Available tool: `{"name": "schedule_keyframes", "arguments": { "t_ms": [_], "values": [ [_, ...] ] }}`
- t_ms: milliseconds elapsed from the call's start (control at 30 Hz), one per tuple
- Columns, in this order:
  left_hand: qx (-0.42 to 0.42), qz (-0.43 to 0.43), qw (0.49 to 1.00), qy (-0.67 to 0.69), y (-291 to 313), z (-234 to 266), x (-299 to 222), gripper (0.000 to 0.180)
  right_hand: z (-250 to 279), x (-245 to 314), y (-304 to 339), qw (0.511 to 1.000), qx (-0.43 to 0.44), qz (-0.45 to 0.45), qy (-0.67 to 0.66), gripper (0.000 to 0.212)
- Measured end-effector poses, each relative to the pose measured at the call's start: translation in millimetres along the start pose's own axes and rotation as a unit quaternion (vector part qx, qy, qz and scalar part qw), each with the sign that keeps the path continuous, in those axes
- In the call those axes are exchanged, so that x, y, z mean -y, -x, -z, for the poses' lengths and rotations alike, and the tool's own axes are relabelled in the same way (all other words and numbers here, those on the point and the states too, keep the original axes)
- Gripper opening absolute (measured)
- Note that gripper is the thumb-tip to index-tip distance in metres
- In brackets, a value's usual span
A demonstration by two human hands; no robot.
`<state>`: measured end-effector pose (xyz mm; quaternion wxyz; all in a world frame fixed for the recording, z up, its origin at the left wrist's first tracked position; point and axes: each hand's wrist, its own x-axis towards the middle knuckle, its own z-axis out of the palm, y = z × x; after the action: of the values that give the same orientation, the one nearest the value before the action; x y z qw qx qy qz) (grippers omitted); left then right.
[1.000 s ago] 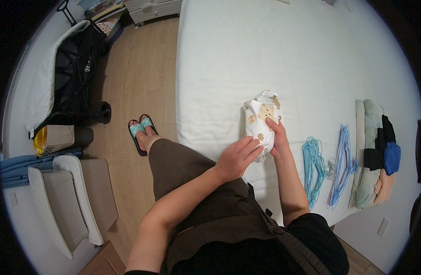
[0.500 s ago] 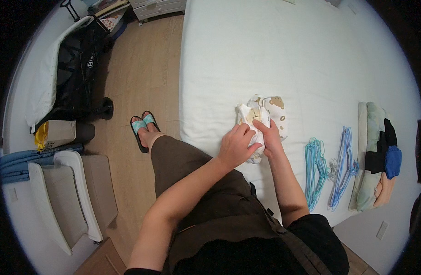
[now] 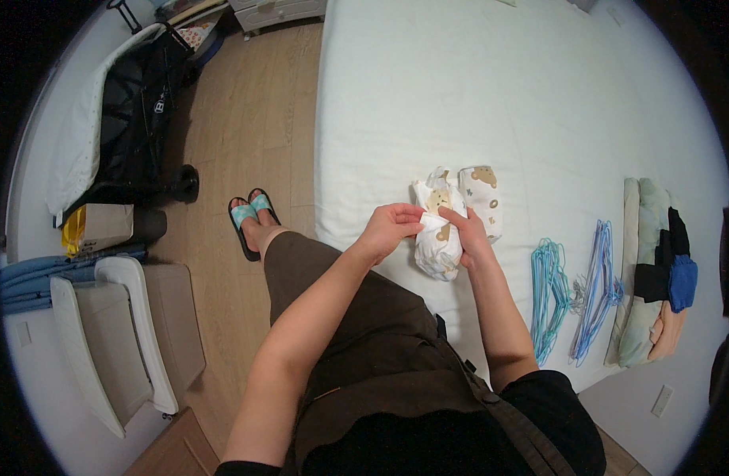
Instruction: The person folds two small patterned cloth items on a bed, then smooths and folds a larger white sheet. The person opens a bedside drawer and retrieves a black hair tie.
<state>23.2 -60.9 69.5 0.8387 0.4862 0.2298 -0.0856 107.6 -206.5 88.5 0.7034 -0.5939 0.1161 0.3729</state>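
Observation:
A white cloth bundle with a brown bear print (image 3: 440,258) lies rolled up on the bed, between my two hands. My left hand (image 3: 392,230) pinches a corner of the fabric at its left side, fingers closed together. Against the bundle's right side rests my right hand (image 3: 471,236), its thumb on top and its fingers partly hidden round the far side. Just beyond that hand is a second folded piece with the same bear print (image 3: 481,190); it lies flat and neat, partly covered by my fingers.
Right of me on the white bed (image 3: 428,87) lie teal hangers (image 3: 547,297) and blue hangers (image 3: 593,289). Rolled and folded clothes (image 3: 638,270) line the wall side. On the floor at left stand a black folding wagon (image 3: 134,119) and a pale lidded bin (image 3: 162,325).
My left hand has drawn back to the left and off the top of the bundle, pulling a cloth corner with it. More of the printed bundle shows. My right hand stays on it.

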Motion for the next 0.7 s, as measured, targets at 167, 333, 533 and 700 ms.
{"name": "schedule_keyframes", "arguments": {
  "t_ms": [167, 333, 533, 700],
  "values": [
    [0.0, -0.037, 0.999, 0.015, 0.3, 1.4, 4.5, 0.022, -0.4, -1.7, -2.7, 0.999, -0.005, -0.007, -0.032, 0.035],
    [0.012, -0.053, 0.998, 0.02, -1.4, 2.3, 13.7, 0.019, 5.0, -5.8, -7.9, 0.999, 0.007, -0.006, -0.036, 0.036],
    [0.003, -0.09, 0.995, -0.041, -2.0, -3.5, 29.0, 0.017, 6.5, -16.6, -14.6, 0.998, 0.02, 0.013, -0.059, 0.041],
    [-0.048, -0.126, 0.982, -0.134, 11.1, -7.0, 34.9, 0.017, 10.6, -24.2, -15.7, 0.997, 0.026, 0.021, -0.074, 0.046]
  ]
}}
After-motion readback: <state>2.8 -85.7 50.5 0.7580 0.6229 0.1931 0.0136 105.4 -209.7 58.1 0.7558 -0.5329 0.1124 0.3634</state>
